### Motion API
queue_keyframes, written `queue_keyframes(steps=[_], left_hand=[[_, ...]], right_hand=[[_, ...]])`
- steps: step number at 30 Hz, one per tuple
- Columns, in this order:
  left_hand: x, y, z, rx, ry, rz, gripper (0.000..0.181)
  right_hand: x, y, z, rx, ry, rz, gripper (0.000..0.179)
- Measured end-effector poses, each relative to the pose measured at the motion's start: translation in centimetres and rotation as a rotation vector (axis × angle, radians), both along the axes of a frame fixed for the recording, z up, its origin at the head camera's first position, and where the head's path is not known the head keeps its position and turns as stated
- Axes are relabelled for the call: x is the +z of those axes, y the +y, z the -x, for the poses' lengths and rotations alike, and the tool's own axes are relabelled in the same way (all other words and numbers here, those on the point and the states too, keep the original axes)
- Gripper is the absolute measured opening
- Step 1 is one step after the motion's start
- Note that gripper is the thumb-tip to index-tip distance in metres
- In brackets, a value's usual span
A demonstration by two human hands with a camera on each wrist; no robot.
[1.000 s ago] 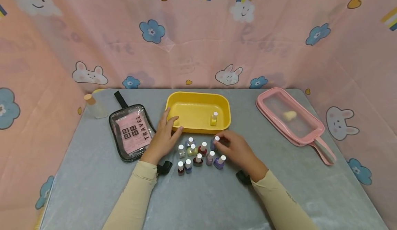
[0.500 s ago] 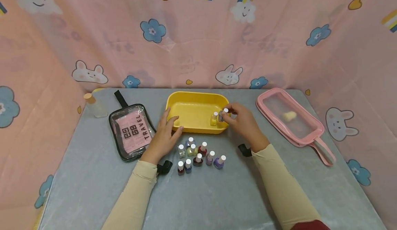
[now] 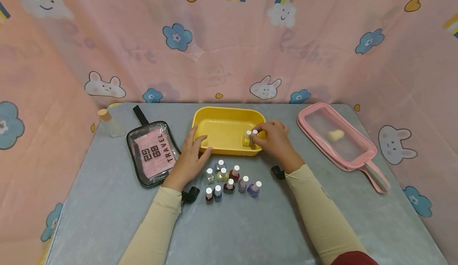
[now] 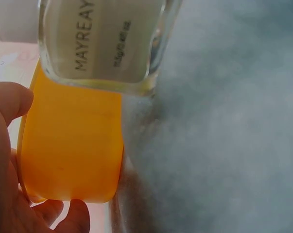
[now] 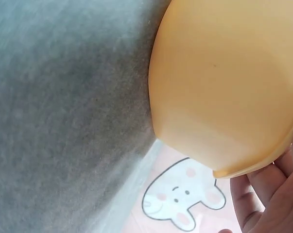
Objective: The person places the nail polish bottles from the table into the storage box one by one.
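Note:
A yellow tray (image 3: 220,133) lies at the back middle of the table. Over its front right corner, my right hand (image 3: 276,141) pinches a purplish nail polish bottle (image 3: 254,132) by its white cap; the fingers hide most of the glass. Just left of it, a yellow nail polish bottle (image 3: 247,140) stands upright inside the tray. My left hand (image 3: 189,157) rests at the tray's left end with fingers spread and relaxed. In the right wrist view the tray wall (image 5: 219,77) hides the bottle, and only some fingers (image 5: 270,189) show past the rim.
Several nail polish bottles (image 3: 229,185) with white caps stand in front of the tray, one (image 4: 100,41) close to the left wrist camera. A clear travel pouch (image 3: 154,153) and a frosted bottle (image 3: 112,125) lie left. A pink zip case (image 3: 336,138) lies right.
My right hand has carried the purplish bottle from the group on the table back into the tray, beside the yellow bottle. The left hand has stayed at the tray's end.

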State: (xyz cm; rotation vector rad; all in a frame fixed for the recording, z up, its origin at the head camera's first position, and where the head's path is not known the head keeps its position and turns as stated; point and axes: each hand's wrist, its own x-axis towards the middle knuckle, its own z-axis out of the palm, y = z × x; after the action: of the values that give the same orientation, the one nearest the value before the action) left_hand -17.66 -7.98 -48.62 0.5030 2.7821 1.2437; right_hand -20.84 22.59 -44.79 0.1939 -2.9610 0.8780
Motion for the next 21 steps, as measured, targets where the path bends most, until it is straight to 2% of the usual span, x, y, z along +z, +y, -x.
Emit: queue_keyframes(steps=[16,18,21], left_hand=[[-0.1,0.0,0.0,-0.006,0.013,0.004,0.06],[0.0,0.1,0.0,-0.005,0.008,0.001,0.059],[0.0,0.1,0.0,-0.003,0.0,-0.002,0.059]], right_hand=[[0.5,-0.4,-0.1,-0.028,-0.099,-0.038,0.031],[0.6,-0.3,-0.4,-0.024,-0.086,-0.022,0.039],[1.2,-0.2,-1.3,-0.021,-0.05,0.06,0.049]])
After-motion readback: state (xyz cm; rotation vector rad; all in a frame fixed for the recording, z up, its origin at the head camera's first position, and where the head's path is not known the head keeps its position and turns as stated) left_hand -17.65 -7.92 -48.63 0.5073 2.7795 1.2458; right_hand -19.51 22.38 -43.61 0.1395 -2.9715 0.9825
